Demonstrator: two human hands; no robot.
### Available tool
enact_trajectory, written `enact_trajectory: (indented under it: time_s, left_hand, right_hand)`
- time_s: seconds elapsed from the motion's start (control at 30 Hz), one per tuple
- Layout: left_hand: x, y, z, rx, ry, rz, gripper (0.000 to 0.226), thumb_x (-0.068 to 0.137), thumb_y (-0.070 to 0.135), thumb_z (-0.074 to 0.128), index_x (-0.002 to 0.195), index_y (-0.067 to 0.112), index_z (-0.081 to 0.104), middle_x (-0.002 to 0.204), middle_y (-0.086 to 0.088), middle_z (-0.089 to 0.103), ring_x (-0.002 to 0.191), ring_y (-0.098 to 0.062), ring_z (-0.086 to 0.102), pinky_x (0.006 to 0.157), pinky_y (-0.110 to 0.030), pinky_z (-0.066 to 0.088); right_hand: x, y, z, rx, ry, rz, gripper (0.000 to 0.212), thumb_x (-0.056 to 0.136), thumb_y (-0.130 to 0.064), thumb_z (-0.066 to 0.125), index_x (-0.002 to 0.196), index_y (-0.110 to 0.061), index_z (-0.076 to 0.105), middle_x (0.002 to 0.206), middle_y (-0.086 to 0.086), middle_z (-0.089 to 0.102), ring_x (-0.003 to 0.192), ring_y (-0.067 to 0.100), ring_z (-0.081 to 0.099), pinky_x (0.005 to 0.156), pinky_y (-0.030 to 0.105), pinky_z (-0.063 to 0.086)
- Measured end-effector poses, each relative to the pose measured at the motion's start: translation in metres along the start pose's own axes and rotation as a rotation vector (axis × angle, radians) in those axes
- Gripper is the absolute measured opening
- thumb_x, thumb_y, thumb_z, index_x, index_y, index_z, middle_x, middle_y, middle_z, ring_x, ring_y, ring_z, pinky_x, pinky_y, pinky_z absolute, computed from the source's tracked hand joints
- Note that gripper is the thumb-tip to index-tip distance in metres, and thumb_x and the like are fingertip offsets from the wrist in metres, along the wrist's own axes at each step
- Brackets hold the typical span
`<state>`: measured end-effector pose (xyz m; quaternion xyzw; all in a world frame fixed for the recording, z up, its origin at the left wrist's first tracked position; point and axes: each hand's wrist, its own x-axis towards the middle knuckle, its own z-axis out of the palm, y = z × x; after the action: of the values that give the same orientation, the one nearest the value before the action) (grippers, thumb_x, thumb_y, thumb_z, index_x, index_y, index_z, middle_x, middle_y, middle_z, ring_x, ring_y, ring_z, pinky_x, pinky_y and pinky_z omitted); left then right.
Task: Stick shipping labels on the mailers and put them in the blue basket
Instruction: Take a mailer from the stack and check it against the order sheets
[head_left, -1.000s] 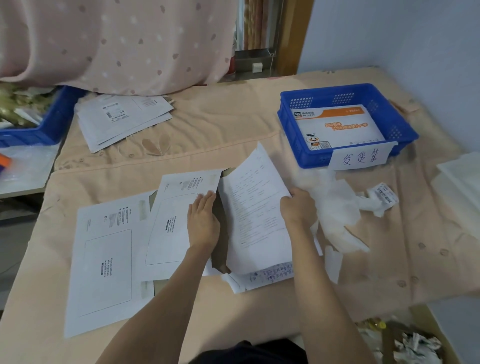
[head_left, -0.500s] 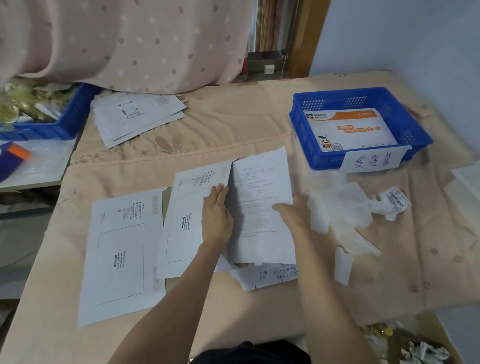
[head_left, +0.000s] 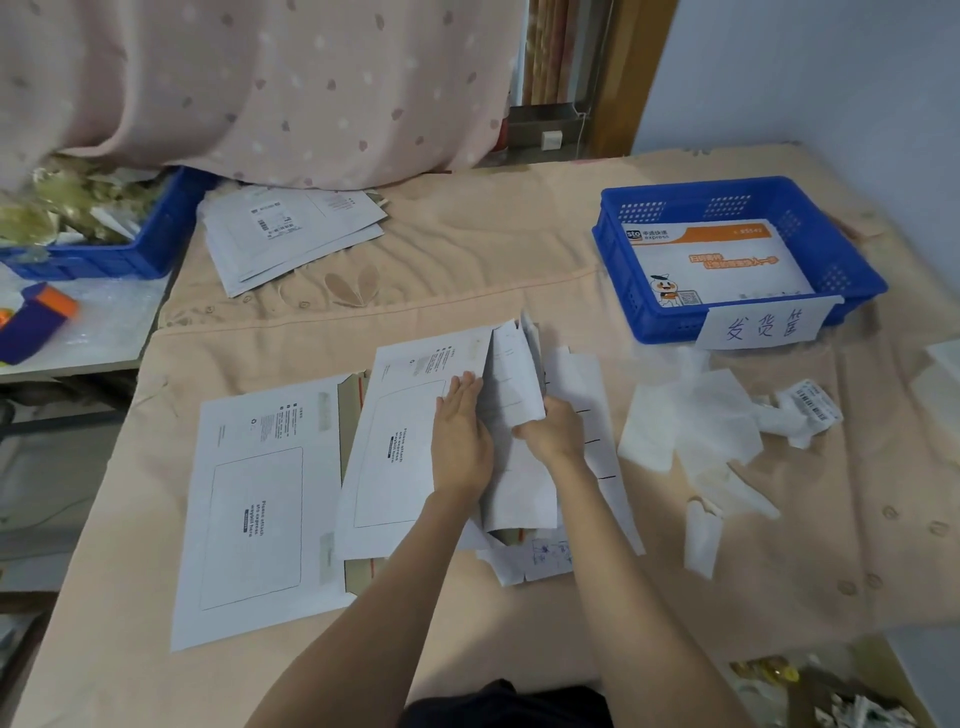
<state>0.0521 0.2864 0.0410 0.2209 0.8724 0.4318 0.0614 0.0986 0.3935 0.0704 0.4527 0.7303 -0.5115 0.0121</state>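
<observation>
While our flat left hand (head_left: 460, 439) pins a white paper mailer (head_left: 402, 447), our right hand (head_left: 553, 434) pinches a curling white label sheet (head_left: 511, 384) — one mailer lies in the blue plastic basket (head_left: 737, 200), two remain.

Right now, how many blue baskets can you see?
2. One blue basket sits at the far right of the table, with a mailer inside and a handwritten sign on its front. The other blue basket is at the far left edge, partly cut off, full of scraps.
</observation>
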Motion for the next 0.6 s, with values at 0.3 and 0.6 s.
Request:
enact_trajectory:
  time_s: [0.3,0.6]
  left_hand:
    - [0.005,0.012,0.002,-0.039,0.001,-0.025,0.066,0.08,-0.016,0.031,0.142,0.004,0.039,0.152,-0.01,0.033,0.146,-0.023,0.02,0.12,-0.03,0.005]
    - [0.008,0.017,0.005,-0.102,-0.012,-0.066,0.065,0.083,-0.017,0.032,0.143,0.007,0.041,0.152,-0.007,0.034,0.146,-0.019,0.018,0.121,-0.03,0.005]
  right_hand:
    - [-0.004,-0.005,0.008,0.006,-0.076,0.017,0.034,0.077,0.005,0.057,0.109,-0.006,0.053,0.104,0.008,0.059,0.086,0.022,0.056,0.066,0.025,0.045]
    - [-0.01,-0.009,0.014,-0.037,-0.092,-0.031,0.036,0.099,-0.006,0.038,0.134,-0.006,0.049,0.133,0.009,0.056,0.121,0.025,0.053,0.076,0.016,0.035]
